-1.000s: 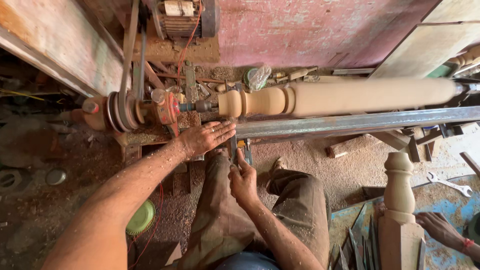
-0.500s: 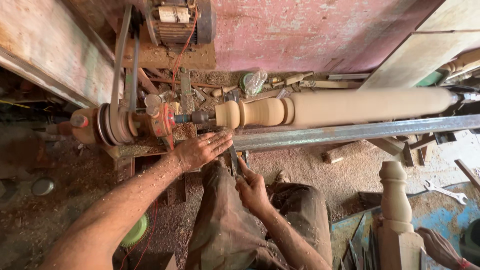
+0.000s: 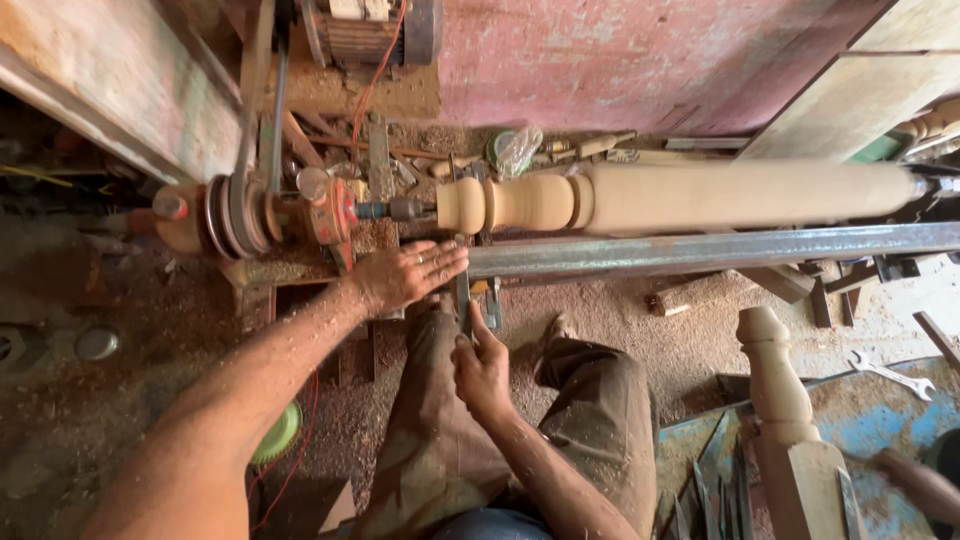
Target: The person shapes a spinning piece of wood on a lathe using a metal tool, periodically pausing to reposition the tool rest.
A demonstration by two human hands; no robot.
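Observation:
A long pale wooden spindle is mounted in a lathe, its left end turned into beads and a knob. My left hand lies flat, fingers together, on the left end of the steel tool rest bar and over the blade of a metal chisel. My right hand grips the lower end of that chisel above my knees. The chisel points up at the spindle's knob.
The lathe's pulley and red headstock sit at left, with a motor above. A finished turned leg stands at lower right beside a wrench. Another person's arm shows at the bottom right corner. Sawdust covers the floor.
My head has shifted, so the view moved slightly. My hands keep the same grip on the chisel at the rest bar; the right hand sits a little lower.

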